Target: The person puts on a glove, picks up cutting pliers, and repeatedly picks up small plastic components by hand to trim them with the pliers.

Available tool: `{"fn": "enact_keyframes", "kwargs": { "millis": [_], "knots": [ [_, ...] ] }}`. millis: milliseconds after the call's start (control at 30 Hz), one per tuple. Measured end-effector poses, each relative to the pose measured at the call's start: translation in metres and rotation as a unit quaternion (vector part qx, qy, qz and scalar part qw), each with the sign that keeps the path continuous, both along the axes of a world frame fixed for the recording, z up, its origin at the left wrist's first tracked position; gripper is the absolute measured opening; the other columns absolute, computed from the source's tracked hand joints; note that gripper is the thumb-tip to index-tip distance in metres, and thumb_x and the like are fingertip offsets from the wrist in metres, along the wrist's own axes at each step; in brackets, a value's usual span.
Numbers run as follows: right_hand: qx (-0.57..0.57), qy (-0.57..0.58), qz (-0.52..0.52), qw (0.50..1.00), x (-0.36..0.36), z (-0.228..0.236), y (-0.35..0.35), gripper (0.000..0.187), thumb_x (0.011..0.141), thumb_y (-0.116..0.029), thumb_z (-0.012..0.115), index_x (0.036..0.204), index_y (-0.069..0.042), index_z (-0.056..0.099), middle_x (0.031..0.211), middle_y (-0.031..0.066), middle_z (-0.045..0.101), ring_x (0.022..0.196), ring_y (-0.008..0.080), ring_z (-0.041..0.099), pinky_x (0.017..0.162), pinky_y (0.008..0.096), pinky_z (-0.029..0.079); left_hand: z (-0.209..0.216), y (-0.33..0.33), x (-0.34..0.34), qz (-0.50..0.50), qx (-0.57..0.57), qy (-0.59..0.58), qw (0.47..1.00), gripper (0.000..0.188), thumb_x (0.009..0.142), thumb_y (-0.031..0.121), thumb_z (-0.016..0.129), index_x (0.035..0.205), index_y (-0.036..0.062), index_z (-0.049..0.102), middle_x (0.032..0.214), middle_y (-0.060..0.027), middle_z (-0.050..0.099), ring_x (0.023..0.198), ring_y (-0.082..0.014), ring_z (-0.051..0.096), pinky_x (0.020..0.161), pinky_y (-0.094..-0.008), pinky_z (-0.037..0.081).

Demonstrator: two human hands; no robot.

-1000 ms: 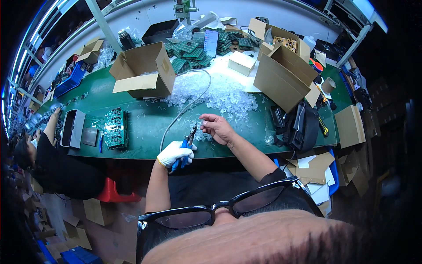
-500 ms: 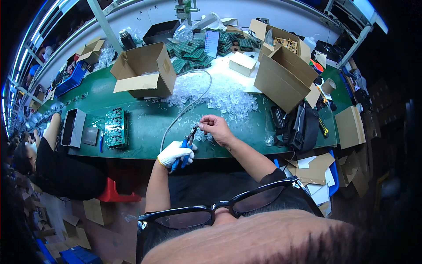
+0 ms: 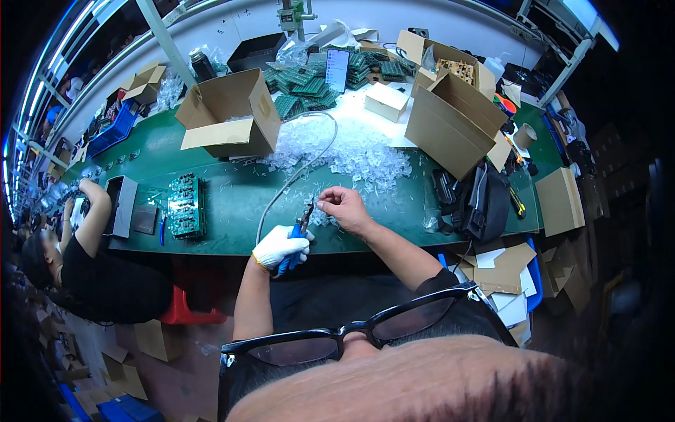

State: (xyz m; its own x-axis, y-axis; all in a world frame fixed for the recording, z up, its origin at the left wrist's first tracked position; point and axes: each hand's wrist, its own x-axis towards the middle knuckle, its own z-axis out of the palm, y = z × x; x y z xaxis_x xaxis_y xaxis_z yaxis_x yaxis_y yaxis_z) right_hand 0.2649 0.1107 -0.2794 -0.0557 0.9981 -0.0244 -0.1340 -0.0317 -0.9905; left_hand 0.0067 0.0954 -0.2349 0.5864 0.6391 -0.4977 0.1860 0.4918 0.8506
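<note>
My left hand (image 3: 280,246), in a white glove, is wrapped round blue-handled pliers (image 3: 297,232) with dark metal jaws pointing up and away. The jaws sit just left of the fingertips of my bare right hand (image 3: 344,208). Thumb and forefinger of that hand are pinched together at the jaw tips, on something too small to make out. A grey cord (image 3: 292,178) runs from near my left hand up over a heap of small clear plastic pieces (image 3: 351,151). More clear pieces (image 3: 323,216) lie on the green bench just under my right hand.
An open cardboard box (image 3: 232,116) stands left of the heap, another (image 3: 450,126) right of it. Green circuit boards (image 3: 309,84) and a phone (image 3: 337,69) are behind. A board stack (image 3: 185,205) lies at left, near a co-worker (image 3: 105,274). A black bag (image 3: 485,204) is at right.
The pliers' handles look closer together in my left hand. My right hand has barely moved. At left, the co-worker's raised arm has shifted.
</note>
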Motion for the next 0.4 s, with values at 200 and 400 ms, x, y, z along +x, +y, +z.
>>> {"fn": "enact_keyframes", "kwargs": {
  "millis": [200,400],
  "knots": [
    [-0.004,-0.014,-0.001,1.000,0.005,-0.002,-0.003,0.017,0.097,-0.004,0.083,0.112,0.001,0.076,0.096,0.0002,0.075,0.084,0.0054,0.067,0.073,0.0233,0.054,0.007,-0.001,0.002,-0.007,0.025,0.031,0.999,0.034,0.092,0.022,0.083,0.114,-0.0012,0.074,0.087,-0.0058,0.073,0.074,-0.0166,0.072,0.071,-0.0328,0.060],
    [0.002,-0.016,-0.018,1.000,0.010,-0.007,-0.006,0.018,0.097,-0.005,0.083,0.113,0.001,0.076,0.098,0.0001,0.076,0.086,0.0055,0.068,0.075,0.0228,0.055,0.009,-0.001,0.008,-0.004,0.044,0.072,0.996,0.034,0.094,0.029,0.084,0.113,0.0021,0.076,0.084,-0.0030,0.072,0.069,-0.0132,0.071,0.066,-0.0289,0.059]
  ]
}}
